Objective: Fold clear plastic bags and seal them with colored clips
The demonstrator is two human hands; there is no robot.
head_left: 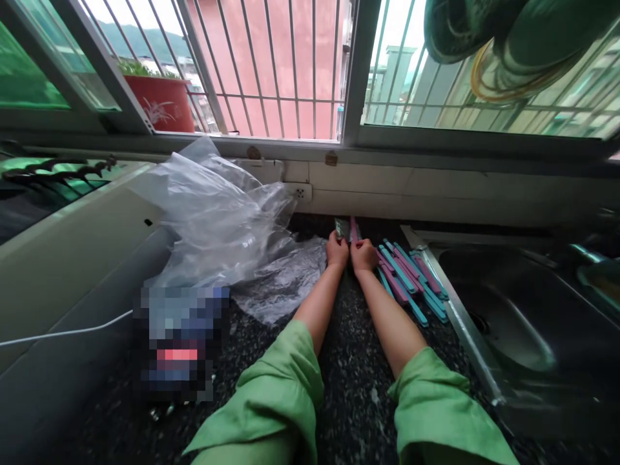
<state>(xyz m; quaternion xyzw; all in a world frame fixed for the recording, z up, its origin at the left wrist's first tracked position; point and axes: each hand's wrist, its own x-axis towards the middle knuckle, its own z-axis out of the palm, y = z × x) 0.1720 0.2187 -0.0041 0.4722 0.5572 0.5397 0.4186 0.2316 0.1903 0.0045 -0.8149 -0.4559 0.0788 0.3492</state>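
Observation:
Both arms reach forward over the dark speckled counter [356,361], with the hands close together near the back wall. My left hand [338,250] is closed on a small clear plastic bag [341,228], whose far end sticks up past the fingers. Pinched in my right hand [363,254] is a pink flat strip [353,228], standing up beside the bag; whether its lower end touches the bag I cannot tell. Right of that hand lies a loose pile of pink and teal strips [411,278]. Crumpled clear plastic [285,278] spreads to the left of my left hand.
A large clear plastic bag [217,213] is heaped at the back left. A metal sink [508,310] borders the strips on the right. A blurred-out item [181,342] lies front left, near a white cable [68,334]. A barred window [271,71] runs behind.

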